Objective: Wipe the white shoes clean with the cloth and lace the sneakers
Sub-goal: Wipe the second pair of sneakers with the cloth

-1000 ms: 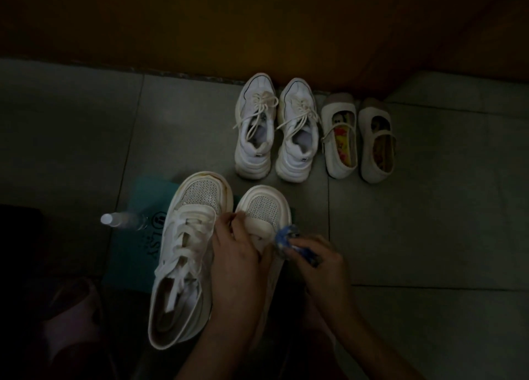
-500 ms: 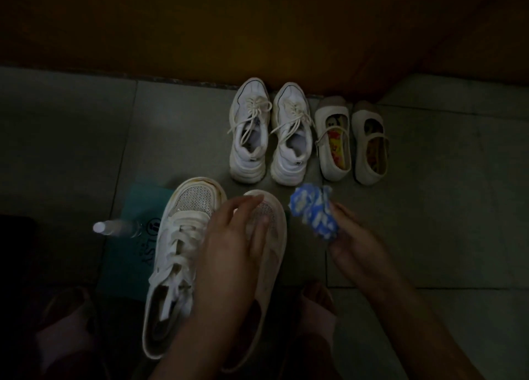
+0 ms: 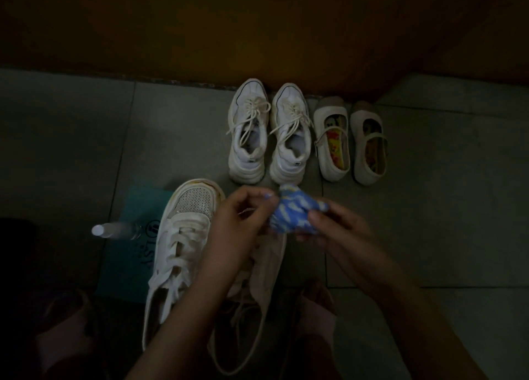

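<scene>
Blue cloth (image 3: 292, 213) with white marks, bunched into a wad. Held in the air over the toe of the unlaced sneaker (image 3: 270, 262).
- Handling (judged): soft, light and limp, so it crushes to any shape. Best gripped as a wad with a clean fold turned outward.
- Hands: together on it. The right hand (image 3: 335, 230) wraps it from the right. The left hand (image 3: 240, 225) pinches its left edge with curled fingertips.
- Unlaced sneaker: largely hidden by the left forearm, its loose lace (image 3: 243, 351) trailing toward the camera.
- Laced sneaker (image 3: 183, 236): just beside it on the left. Perforated toe, yellowish staining along the toe rim. Likely stiffer, so it needs steadying.
- Left of it: a spray bottle (image 3: 114, 230) lying on a teal sheet (image 3: 128, 259).
- By the wall: white trainers (image 3: 249, 139) and strap shoes (image 3: 332, 141).
</scene>
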Demonstrator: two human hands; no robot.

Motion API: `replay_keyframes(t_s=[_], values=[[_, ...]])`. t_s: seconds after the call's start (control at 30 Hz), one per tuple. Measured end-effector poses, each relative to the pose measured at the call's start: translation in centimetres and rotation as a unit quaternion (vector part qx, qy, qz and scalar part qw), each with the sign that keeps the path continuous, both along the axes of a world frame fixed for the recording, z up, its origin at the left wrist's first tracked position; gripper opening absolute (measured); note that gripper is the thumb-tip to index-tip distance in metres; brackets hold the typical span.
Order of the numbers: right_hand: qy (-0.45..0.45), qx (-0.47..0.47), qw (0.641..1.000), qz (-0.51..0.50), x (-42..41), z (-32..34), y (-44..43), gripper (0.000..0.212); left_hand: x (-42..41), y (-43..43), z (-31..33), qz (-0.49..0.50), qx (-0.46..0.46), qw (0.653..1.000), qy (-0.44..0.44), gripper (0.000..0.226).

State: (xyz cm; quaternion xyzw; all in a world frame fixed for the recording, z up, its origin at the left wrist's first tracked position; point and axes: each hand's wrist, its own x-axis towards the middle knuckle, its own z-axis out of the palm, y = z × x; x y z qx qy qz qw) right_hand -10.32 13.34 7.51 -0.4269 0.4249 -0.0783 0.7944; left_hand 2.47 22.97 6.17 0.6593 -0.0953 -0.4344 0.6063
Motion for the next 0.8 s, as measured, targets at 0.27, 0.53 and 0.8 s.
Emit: replay_keyframes(t_s=[0.27, 0.53, 0.8], values=[[0.028, -0.044, 0.998, -0.028, -0.1, -0.8, 0.5, 0.069, -0.1, 0.0, -0.3, 0.021, 0.021, 0.998, 0.060, 0.013], [0.045, -0.060, 0.991, -0.113, 0.4, -0.5, 1.2, 0.032, -1.5, 0.4, 1.1, -0.035, -0.037, 0.998, 0.031, 0.026], [0.048, -0.235, 0.970, -0.046, 0.3, 0.0, 1.5, 0.038, -1.2, 0.6, 0.8, -0.023, -0.015, 0.994, 0.104, 0.029]])
